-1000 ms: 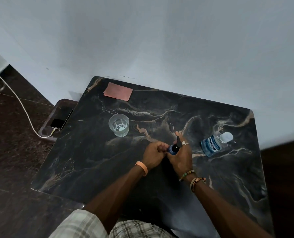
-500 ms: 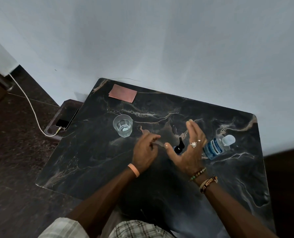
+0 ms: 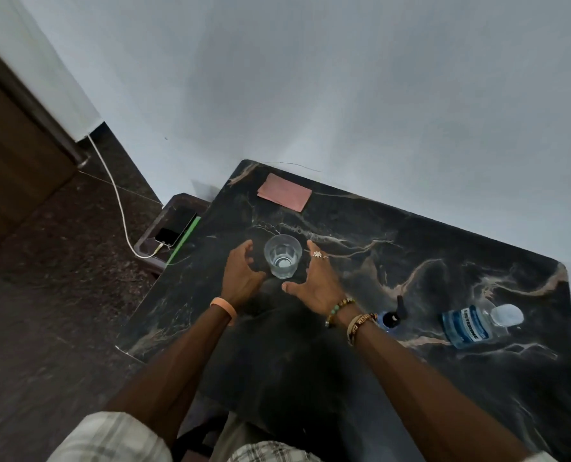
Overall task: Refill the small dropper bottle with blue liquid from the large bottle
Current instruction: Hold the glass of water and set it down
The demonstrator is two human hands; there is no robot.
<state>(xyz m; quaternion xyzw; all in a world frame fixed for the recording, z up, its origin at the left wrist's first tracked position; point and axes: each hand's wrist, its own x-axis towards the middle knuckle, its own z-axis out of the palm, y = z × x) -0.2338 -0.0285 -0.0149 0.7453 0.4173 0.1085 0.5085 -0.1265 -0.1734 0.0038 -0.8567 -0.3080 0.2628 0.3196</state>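
Both hands have left the dropper bottle (image 3: 390,320) and reached the glass (image 3: 282,256); the left hand (image 3: 244,275) and right hand (image 3: 317,278) flank it, apart, fingers spread, gripping nothing. Contact with the glass is unclear. The dropper bottle sits on the table (image 3: 444,248) by the right wrist, with the big bottle (image 3: 470,325) further right.

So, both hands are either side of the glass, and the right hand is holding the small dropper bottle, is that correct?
Not quite. In the head view the left hand and right hand are either side of the glass, but the right hand holds nothing: the small dropper bottle sits on the table beside the right wrist.
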